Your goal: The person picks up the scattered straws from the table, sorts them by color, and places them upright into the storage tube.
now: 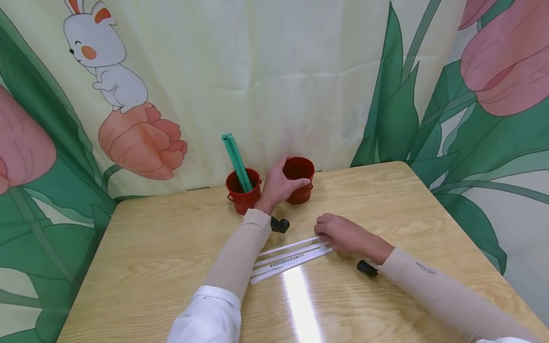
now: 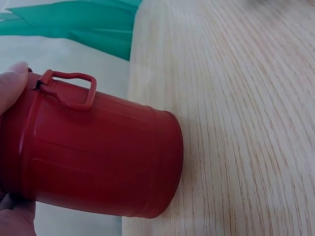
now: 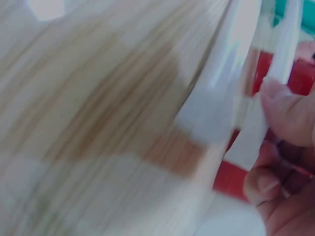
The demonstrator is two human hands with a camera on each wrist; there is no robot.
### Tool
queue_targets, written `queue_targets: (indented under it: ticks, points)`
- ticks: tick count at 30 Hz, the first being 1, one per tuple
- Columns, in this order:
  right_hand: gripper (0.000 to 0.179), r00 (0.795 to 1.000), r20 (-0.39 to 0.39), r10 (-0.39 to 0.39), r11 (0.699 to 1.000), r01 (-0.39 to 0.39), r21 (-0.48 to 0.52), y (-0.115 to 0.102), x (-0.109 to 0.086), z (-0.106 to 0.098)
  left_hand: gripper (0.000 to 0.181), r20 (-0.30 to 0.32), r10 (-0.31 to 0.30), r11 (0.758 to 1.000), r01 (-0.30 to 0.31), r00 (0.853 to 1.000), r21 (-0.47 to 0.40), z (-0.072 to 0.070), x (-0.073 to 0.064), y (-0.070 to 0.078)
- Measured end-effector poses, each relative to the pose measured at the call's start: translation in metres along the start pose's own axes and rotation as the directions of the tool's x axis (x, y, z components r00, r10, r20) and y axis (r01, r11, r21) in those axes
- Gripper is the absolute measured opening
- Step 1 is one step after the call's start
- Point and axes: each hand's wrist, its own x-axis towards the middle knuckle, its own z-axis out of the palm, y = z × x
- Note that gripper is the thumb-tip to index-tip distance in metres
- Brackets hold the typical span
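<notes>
My left hand grips the right-hand red bucket near its rim, thumb on the near side. The left wrist view shows that bucket's ribbed wall and small wire handle, its base at the wooden tabletop. Several long, slim white wrapped sticks lie side by side in front of the buckets, one with dark printing. At their right ends, my right hand pinches the end of one white stick between thumb and fingers. What is inside the wrappers is hidden.
To the left stands a second red bucket with a bundle of long green sticks leaning in it. Black wrist-camera parts show by the wrists. A printed curtain hangs behind the wooden table.
</notes>
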Motion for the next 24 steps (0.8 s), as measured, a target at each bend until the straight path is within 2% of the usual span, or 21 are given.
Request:
queue_targets:
  ticks: [4, 8, 11, 14, 17, 21, 24]
  points:
    - [0.014, 0.995, -0.074, -0.06, 0.995, 0.053, -0.086, 0.013, -0.02, -0.002, 0.085, 0.003, -0.012, 1.0, 0.012, 1.0, 0.005, 0.0, -0.001, -0.001]
    - [0.016, 0.98, -0.154, -0.123, 0.982, 0.097, -0.163, 0.027, -0.04, -0.006, 0.083, 0.009, -0.012, 1.0, 0.012, 1.0, -0.012, -0.001, 0.0, 0.0]
    - [0.024, 0.957, -0.239, -0.166, 0.973, 0.12, -0.197, 0.036, -0.051, -0.011, 0.088, 0.014, -0.027, 0.999, 0.027, 1.0, -0.021, -0.002, 0.0, 0.001]
    - [0.031, 0.919, -0.345, -0.193, 0.972, 0.131, -0.193, 0.039, -0.057, -0.016, 0.091, 0.016, -0.046, 0.999, 0.046, 0.999, -0.019, -0.003, 0.0, 0.002]
    - [0.032, 0.871, -0.458, -0.18, 0.982, 0.133, -0.133, 0.037, -0.052, -0.024, 0.09, 0.007, -0.039, 0.999, 0.039, 0.999, -0.015, -0.004, 0.001, 0.002]
    - [0.032, 0.813, -0.574, -0.097, 0.992, 0.129, 0.014, 0.03, -0.034, -0.034, 0.084, -0.004, -0.011, 1.0, 0.011, 1.0, -0.012, -0.003, 0.003, 0.001]
    - [0.03, 0.785, -0.619, -0.012, 0.98, 0.133, 0.151, 0.023, -0.019, -0.038, 0.077, 0.002, -0.001, 1.0, 0.001, 1.0, -0.021, -0.002, 0.002, 0.0]
